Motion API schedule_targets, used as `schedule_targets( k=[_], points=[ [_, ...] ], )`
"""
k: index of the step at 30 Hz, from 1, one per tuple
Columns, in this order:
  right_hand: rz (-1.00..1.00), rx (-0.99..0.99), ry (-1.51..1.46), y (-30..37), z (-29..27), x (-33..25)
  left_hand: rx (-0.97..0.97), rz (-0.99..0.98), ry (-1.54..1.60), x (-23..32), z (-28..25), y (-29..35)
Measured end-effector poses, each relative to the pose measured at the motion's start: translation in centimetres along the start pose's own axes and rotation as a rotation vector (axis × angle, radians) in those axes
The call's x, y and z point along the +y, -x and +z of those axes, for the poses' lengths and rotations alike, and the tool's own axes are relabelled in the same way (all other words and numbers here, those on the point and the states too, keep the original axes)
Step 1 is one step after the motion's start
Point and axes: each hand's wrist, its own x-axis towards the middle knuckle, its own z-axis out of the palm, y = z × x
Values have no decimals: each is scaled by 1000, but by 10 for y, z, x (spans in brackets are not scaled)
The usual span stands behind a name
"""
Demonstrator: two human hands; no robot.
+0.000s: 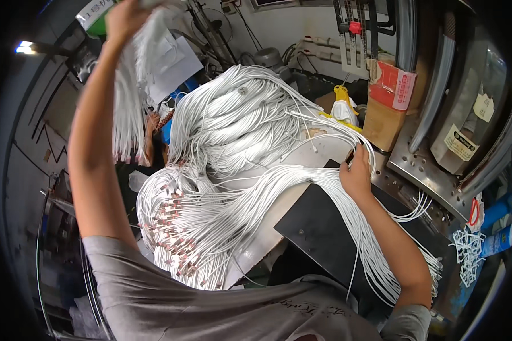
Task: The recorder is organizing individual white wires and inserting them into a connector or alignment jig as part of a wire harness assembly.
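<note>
Right hand curls round white cables, probably to keep them together; left hand, raised high, grip unclear.

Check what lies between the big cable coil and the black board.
In the head view, a spread bundle of white cables lies between the coil and the board, with some pale tabletop showing beside it.

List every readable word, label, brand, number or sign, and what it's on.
I won't copy wording; print stands on:
White-and-green sign, upper left: large characters, cut by the view.
Red label on the cardboard box: small print.
Cream label on machine, right: mostly too small.
Blue container: blurred.
Grey shirt: script, partly lost in folds.
</note>
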Motion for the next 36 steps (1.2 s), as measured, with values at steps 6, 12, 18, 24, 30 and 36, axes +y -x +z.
schedule_targets(
  k=[6,12,18,24,30,36],
  points=[
    [-88,141,180,3,0,7,-566,-41,432,216,13,116],
    [-51,117,130,-2,3,4,-492,-140,463,250,14,130],
    [-335,-99,110,81,-96,-23,0,243,946,395,-51,200],
    [-29,-147,504,171,-244,9,-408,181,1340,507,-143,273],
    [156,-45,514,185,-262,40,-181,178,1370,533,-159,258],
    [-82,56,648,132,-255,73,-551,805,1932,578,-236,222]
  ],
)
